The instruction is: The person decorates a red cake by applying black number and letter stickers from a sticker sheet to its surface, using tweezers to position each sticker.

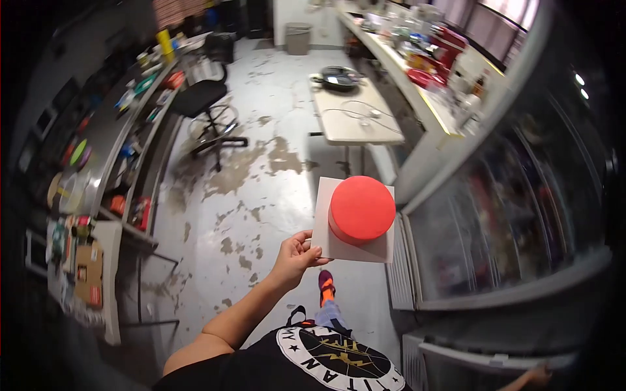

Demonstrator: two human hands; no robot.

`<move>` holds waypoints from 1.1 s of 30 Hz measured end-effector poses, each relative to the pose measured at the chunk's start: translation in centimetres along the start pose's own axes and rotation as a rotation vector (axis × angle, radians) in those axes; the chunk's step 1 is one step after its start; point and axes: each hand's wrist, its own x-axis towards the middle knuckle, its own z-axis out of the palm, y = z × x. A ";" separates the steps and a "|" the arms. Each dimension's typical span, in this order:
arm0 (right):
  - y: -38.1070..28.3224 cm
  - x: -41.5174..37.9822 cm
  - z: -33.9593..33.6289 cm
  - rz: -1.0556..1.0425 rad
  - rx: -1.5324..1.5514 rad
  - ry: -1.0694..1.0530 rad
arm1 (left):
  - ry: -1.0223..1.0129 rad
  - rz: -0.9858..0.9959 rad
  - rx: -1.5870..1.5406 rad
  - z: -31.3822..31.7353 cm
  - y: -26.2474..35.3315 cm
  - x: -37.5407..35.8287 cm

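My left hand pinches the near left corner of a square white cake board, thumb on top and fingers beneath. On the board stands a smooth round red cake, upright and toward the board's far right side. Low at the right edge of the view, my right hand is small and partly blurred. Its fingers are closed at the pale-framed edge of a fridge door.
A glass-fronted fridge with filled shelves stands close on the right. Ahead is a small table with a round black appliance. A black swivel chair and cluttered workbench line the left. The floor has worn patches.
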 end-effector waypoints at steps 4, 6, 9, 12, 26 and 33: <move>-17.9 -10.9 6.9 -0.156 0.403 -0.360 | 0.193 0.117 0.026 -3.2 1.7 1.8; -29.9 -17.9 7.9 -0.248 0.623 -0.521 | 0.282 0.198 0.018 -4.3 2.6 2.8; -42.3 -30.2 5.6 -0.393 0.870 -0.772 | 0.465 0.212 -0.004 -5.0 3.5 4.3; -49.3 -40.9 0.8 -0.550 1.040 -1.012 | 0.596 0.281 -0.028 -6.5 4.3 5.9; -82.7 -50.1 -41.3 -1.485 1.787 -1.419 | 1.031 0.540 -0.177 -18.5 11.1 6.6; -88.9 -59.2 -42.3 -1.709 1.466 -1.279 | 1.075 0.593 -0.205 -30.7 18.4 7.9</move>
